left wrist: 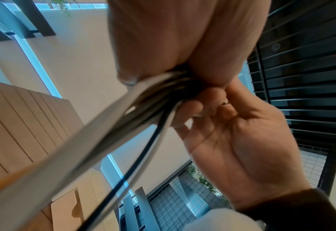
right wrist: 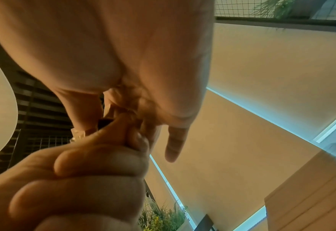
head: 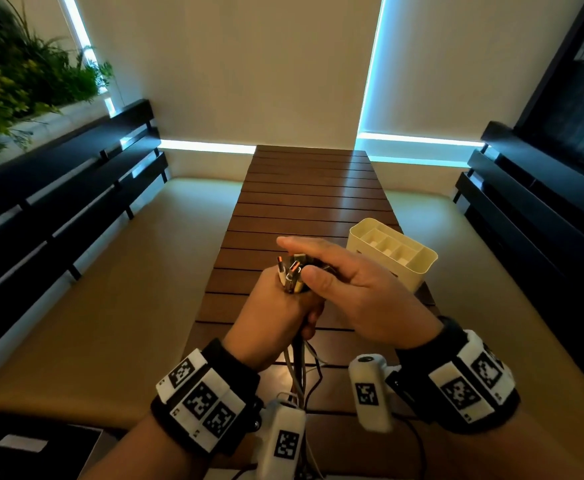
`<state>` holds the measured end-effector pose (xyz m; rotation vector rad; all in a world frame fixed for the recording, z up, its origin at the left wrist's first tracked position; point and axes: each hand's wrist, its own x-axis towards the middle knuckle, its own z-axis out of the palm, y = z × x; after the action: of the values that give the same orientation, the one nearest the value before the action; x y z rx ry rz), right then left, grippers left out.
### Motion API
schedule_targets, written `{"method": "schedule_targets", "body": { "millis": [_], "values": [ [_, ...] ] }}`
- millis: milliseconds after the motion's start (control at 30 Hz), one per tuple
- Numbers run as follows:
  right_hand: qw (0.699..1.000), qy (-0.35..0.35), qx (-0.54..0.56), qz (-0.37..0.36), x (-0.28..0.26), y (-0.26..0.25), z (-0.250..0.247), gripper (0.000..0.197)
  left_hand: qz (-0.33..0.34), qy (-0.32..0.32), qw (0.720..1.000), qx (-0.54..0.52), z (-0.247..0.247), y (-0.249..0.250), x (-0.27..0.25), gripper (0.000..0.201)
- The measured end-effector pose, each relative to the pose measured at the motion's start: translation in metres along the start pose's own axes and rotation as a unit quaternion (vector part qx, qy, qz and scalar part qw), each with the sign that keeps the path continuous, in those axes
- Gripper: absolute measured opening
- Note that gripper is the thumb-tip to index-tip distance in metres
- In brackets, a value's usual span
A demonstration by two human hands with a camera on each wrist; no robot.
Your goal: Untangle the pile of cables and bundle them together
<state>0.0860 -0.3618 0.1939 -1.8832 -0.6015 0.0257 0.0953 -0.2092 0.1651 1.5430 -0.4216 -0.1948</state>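
A bunch of grey, white and black cables (head: 299, 368) runs up through my left hand (head: 276, 313), which grips it in a fist above the table. Their metal plug ends (head: 292, 273) stick out of the top of the fist. My right hand (head: 349, 292) is over these plugs: its thumb presses on their near side and its curled fingers close on the far side, while the index finger lies straight above. In the left wrist view the cables (left wrist: 123, 125) fan out below the fist, with the right hand (left wrist: 242, 140) against them. The right wrist view shows the left fist (right wrist: 84, 171).
A white compartmented organiser box (head: 394, 254) stands on the slatted wooden table (head: 304, 195), just right of my hands. Dark slatted benches (head: 58, 209) flank the table on both sides. Green plants (head: 24, 74) are at the far left and a dark flat object (head: 34, 445) at the lower left.
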Motion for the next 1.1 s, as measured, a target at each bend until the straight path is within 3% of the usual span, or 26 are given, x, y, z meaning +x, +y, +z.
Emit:
{"method": "schedule_targets", "body": {
  "millis": [100, 233, 333, 433, 533, 633, 767, 967, 1100],
  "values": [
    [0.996, -0.006, -0.084, -0.025, 0.005, 0.007, -0.006, 0.049, -0.002, 0.016, 1.000, -0.011, 0.003, -0.005, 0.004, 0.015],
    [0.998, -0.022, -0.034, -0.038, 0.006, 0.009, -0.005, 0.052, 0.006, 0.015, 1.000, -0.007, 0.002, -0.004, 0.006, 0.014],
    [0.994, -0.037, -0.079, -0.066, 0.010, 0.012, -0.007, 0.042, 0.015, 0.017, 1.000, 0.012, 0.003, -0.003, 0.007, 0.016],
    [0.994, -0.043, -0.072, -0.069, 0.011, 0.016, -0.012, 0.045, 0.027, 0.009, 1.000, 0.009, 0.004, 0.000, 0.008, 0.021],
    [0.995, 0.048, -0.013, -0.082, 0.006, 0.022, -0.017, 0.045, 0.034, 0.006, 0.999, 0.007, 0.004, 0.002, 0.009, 0.023],
    [0.986, 0.135, -0.006, -0.094, 0.000, 0.025, -0.022, 0.030, 0.027, 0.017, 0.999, -0.004, 0.001, 0.002, 0.010, 0.019],
    [0.988, 0.127, -0.014, -0.089, -0.003, 0.025, -0.023, 0.007, 0.022, 0.003, 1.000, -0.006, 0.005, 0.001, 0.012, 0.015],
    [0.991, 0.117, -0.054, -0.046, -0.004, 0.022, -0.032, 0.006, 0.011, -0.012, 0.999, -0.031, 0.009, -0.001, 0.014, 0.014],
    [0.988, 0.087, -0.116, -0.060, -0.004, 0.016, -0.038, 0.003, -0.004, -0.041, 0.998, -0.054, 0.010, -0.003, 0.013, 0.010]
  ]
}}
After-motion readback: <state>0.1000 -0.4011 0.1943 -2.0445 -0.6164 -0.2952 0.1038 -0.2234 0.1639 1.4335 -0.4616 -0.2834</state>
